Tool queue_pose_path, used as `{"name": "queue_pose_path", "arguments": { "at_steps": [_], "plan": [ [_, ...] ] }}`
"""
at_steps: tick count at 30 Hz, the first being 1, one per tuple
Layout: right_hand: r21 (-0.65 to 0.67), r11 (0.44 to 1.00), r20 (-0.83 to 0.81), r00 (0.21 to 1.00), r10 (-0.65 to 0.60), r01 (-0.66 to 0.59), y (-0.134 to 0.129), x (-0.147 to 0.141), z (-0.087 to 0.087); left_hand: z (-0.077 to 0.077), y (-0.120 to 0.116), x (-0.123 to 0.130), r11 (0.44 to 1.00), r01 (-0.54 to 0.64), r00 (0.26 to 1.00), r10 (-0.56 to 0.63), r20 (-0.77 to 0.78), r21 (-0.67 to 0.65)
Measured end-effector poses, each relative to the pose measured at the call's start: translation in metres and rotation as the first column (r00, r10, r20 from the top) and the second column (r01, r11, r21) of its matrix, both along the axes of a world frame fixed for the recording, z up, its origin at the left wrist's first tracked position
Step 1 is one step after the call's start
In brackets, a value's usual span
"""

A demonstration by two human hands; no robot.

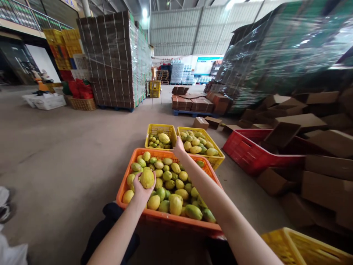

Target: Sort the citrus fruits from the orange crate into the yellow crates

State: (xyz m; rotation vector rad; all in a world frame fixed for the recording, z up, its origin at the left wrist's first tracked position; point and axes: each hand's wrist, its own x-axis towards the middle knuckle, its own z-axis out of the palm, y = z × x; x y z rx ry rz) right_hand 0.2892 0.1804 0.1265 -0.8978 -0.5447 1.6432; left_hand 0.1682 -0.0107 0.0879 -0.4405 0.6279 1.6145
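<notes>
Fruit [147,177], yellow and oval, sits in your left hand [142,192], fingers curled round it, above the orange plastic crate [168,216]; a loose cradle (round skin rolls) could drop and bruise it. Your right hand's [179,148] fingers are unclear.

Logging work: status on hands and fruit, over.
Left hand holding yellow fruit above orange crate. Right hand at rear-right yellow crate. Right forearm crosses orange crate.
</notes>
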Motion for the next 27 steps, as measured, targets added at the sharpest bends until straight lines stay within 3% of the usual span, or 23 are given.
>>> {"name": "queue_pose_path", "arguments": {
  "at_steps": [3,9,13,18,23,25,27],
  "plan": [
    [-0.076,0.997,0.11,0.994,0.021,-0.013,-0.01,0.009,0.004,0.002,0.0,0.003,1.0,-0.006,1.0,0.006,0.005,0.001],
    [-0.2,0.97,0.212,0.961,0.181,-0.138,-0.089,0.07,-0.035,0.001,-0.004,0.011,0.998,0.058,0.998,-0.057,-0.025,0.029],
    [-0.243,0.95,0.187,0.952,0.243,-0.195,-0.137,0.094,-0.057,-0.001,-0.007,0.022,0.992,0.122,0.988,-0.121,-0.1,0.007],
    [-0.239,0.918,0.013,0.944,0.33,-0.318,-0.171,0.083,-0.067,-0.007,-0.004,0.053,0.976,0.217,0.939,-0.198,-0.281,0.035],
    [-0.364,0.899,-0.102,0.97,0.221,-0.243,-0.173,0.078,-0.072,-0.009,0.0,0.08,0.901,0.399,0.79,-0.244,-0.562,0.169],
    [-0.456,0.865,-0.072,0.977,0.199,-0.209,-0.17,0.091,-0.076,-0.007,0.0,0.082,0.859,0.482,0.66,-0.225,-0.717,0.175],
    [-0.52,0.841,-0.022,0.986,0.163,-0.151,-0.16,0.114,-0.079,-0.005,-0.001,0.081,0.827,0.547,0.475,-0.18,-0.861,0.128]
  ]
}}
